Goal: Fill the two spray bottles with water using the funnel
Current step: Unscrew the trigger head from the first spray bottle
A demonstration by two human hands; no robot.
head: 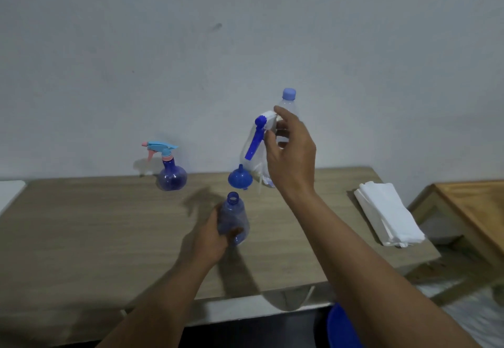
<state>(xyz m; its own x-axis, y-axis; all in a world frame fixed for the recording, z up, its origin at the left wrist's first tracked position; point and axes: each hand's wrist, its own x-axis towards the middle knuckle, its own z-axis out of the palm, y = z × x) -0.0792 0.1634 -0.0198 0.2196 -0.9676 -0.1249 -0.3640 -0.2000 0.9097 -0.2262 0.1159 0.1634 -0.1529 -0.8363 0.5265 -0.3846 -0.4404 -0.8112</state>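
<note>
gripping uncapped blue bottle [233, 219] w/ left hand [210, 235], right hand [289, 156] pinching spray head [261, 122]

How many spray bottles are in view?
2. The bottle with sprayer stands on the table, back left; the open bottle is gripped by the left hand near the centre. None seems hidden.

You face a plain pale wall [245, 33] with a few dark smudges [217, 26]. Your tabletop [81, 238], grey-brown wood grain with a pale front edge, stands against it. To your right is a lighter wooden table [474, 205], set apart, with a pale mottled floor [480, 317] below. The light is dim and soft.
</note>
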